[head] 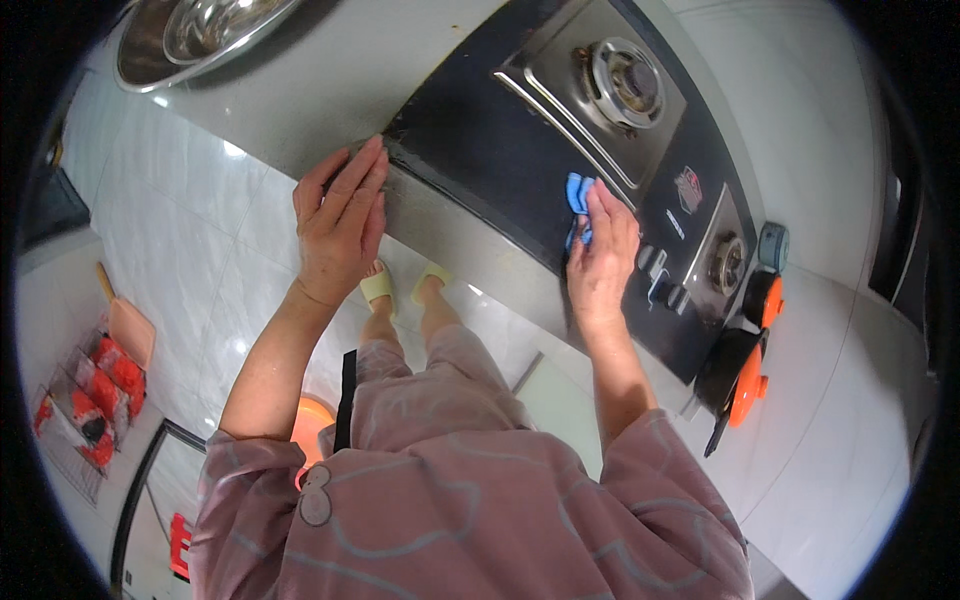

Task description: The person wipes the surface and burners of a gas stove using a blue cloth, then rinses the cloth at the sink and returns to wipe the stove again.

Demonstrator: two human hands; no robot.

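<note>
My right hand [606,255] grips a folded blue cloth [577,193] against the black top of a gas stove [465,142], left of its control knobs [660,277]. At the stove's front left corner, my left hand [341,206] rests its fingertips on the edge of the grey countertop [315,97], fingers slightly spread and holding nothing. Beyond the right hand lies the larger burner [628,82] in its steel plate. The smaller burner [727,264] sits toward the right end. Part of the cloth is hidden under my fingers.
A steel bowl [217,37] stands inside a larger metal basin at the upper left. Black pans with orange lids [746,390] and a round tin [773,246] line the stove's right side. An orange basin [311,424] and a wire rack with red packets [94,397] are lower left.
</note>
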